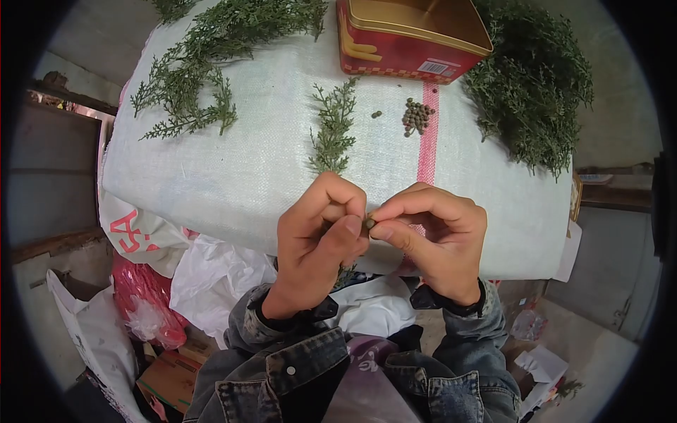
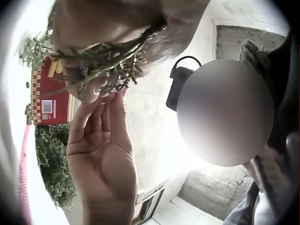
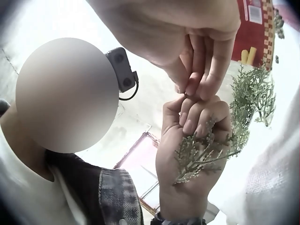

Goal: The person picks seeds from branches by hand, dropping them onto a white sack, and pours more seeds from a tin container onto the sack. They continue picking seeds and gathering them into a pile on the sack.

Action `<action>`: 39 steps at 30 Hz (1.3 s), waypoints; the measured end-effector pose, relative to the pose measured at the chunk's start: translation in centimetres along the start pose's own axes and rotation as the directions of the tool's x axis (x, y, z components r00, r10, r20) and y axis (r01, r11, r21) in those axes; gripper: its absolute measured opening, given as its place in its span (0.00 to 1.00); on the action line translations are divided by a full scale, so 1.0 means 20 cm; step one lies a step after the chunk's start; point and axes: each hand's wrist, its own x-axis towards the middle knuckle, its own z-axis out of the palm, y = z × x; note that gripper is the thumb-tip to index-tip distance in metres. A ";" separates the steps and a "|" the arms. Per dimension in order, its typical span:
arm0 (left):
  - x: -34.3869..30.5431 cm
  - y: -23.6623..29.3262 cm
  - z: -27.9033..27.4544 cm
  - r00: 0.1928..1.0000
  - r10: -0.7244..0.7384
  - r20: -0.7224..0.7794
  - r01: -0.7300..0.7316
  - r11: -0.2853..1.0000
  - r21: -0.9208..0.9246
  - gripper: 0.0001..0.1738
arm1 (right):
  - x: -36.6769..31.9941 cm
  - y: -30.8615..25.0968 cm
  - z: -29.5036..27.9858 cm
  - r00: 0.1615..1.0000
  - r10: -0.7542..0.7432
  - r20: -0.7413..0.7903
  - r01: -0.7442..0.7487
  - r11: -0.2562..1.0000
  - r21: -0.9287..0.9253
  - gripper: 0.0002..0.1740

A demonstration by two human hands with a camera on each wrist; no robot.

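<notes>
In the head view both hands meet above the front part of a white woven sack (image 1: pixel 247 183). The left hand (image 1: pixel 317 243) curls its fingers round a green sprig (image 2: pixel 112 58), which shows below the palm in both wrist views. Between thumb and forefinger the right hand (image 1: pixel 437 240) pinches a small round brownish-green cone (image 1: pixel 370 223), right against the left fingertips. Beyond the hands lies another sprig (image 1: pixel 333 127). A pile of small round cones (image 1: pixel 417 116) rests on the sack near its pink stripe, with a couple more just left of it.
A red and gold tin (image 1: pixel 405 56) stands open at the sack's far side. Green branches (image 1: pixel 204 63) lie at the far left, with a thicker heap (image 1: pixel 525 84) at the right. White plastic bags (image 1: pixel 218 278), a red bag (image 1: pixel 144 296) and a cardboard box (image 1: pixel 169 377) are below left.
</notes>
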 end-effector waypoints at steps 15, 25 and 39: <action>0.02 0.04 -0.08 0.958 -0.065 -0.278 0.124 0.972 0.198 0.06 | 0.17 -0.19 -0.02 0.916 0.132 0.378 0.271 0.490 -0.829 0.27; 0.06 0.10 -0.16 0.903 0.009 -0.430 0.224 0.844 0.488 0.17 | 0.29 0.02 0.09 0.913 -0.026 0.408 0.393 0.334 -0.857 0.21; 0.06 0.09 -0.13 0.887 -0.158 -0.433 0.304 0.907 0.292 0.17 | 0.18 -0.09 -0.01 0.960 -0.057 0.275 0.251 0.615 -0.747 0.17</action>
